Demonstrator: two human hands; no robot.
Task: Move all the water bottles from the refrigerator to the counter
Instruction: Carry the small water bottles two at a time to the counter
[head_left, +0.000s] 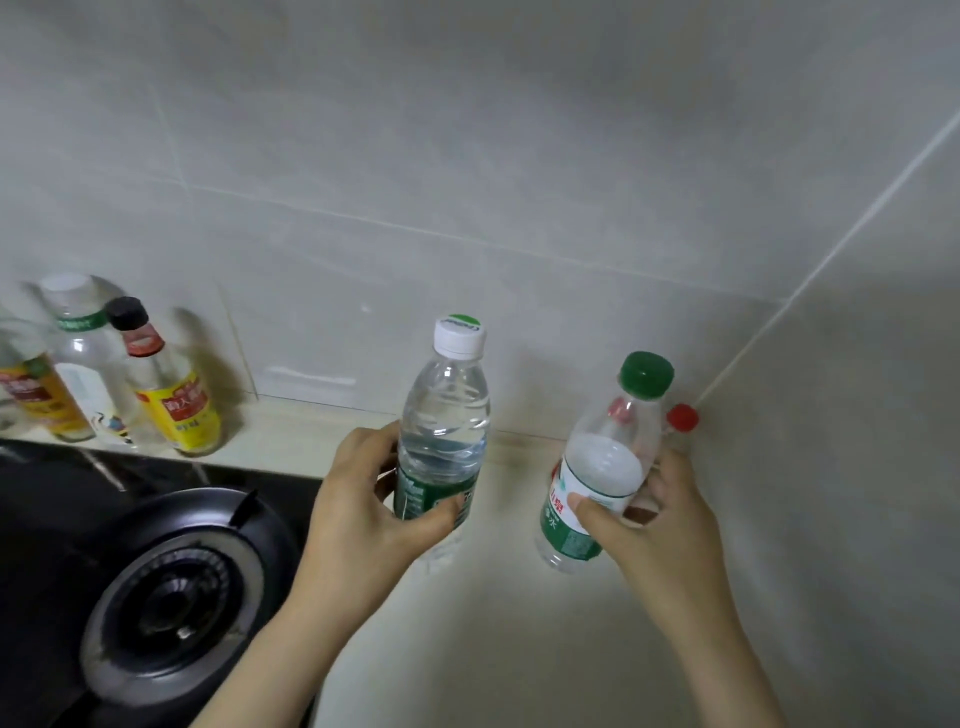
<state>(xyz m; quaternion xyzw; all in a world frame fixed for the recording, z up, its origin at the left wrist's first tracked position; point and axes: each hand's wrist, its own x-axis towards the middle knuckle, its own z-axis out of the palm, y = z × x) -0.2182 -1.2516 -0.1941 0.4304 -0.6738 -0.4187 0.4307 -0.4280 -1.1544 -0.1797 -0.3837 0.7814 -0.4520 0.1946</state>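
My left hand (363, 499) grips a clear water bottle with a white cap and green label (444, 410), held upright just above the beige counter (493, 623). My right hand (654, 514) is wrapped around a second water bottle with a green cap and green-white label (602, 467), tilted a little to the right. A red cap (682, 417) of another bottle shows behind it in the wall corner; the body of that bottle is hidden. Whether either held bottle touches the counter I cannot tell.
A black gas stove with a round burner (171, 597) fills the lower left. Behind it, against the tiled wall (467, 156), stand three condiment bottles (171, 395). The side wall (872, 415) closes the counter on the right.
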